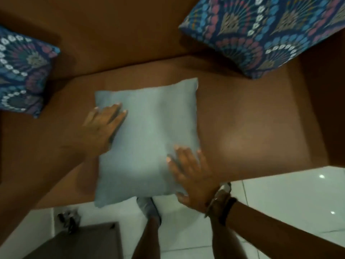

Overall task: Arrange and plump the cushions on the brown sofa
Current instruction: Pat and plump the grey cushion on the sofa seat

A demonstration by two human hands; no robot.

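Note:
A plain light-blue cushion point(147, 139) lies flat on the seat of the brown sofa point(242, 128), its near edge hanging over the seat's front. My left hand point(101, 126) rests flat on the cushion's left side, fingers spread. At the cushion's lower right corner my right hand point(190, 174) also presses flat with fingers apart. Neither hand grips the fabric. A patterned blue cushion point(261, 30) leans against the backrest at the upper right. Another patterned blue cushion point(22, 71) stands at the left end.
White glossy floor tiles point(289, 199) lie in front of the sofa. A dark mat point(84, 242) is on the floor at lower left. My leg and foot point(149, 208) stand just below the cushion. A watch point(218, 197) is on my right wrist.

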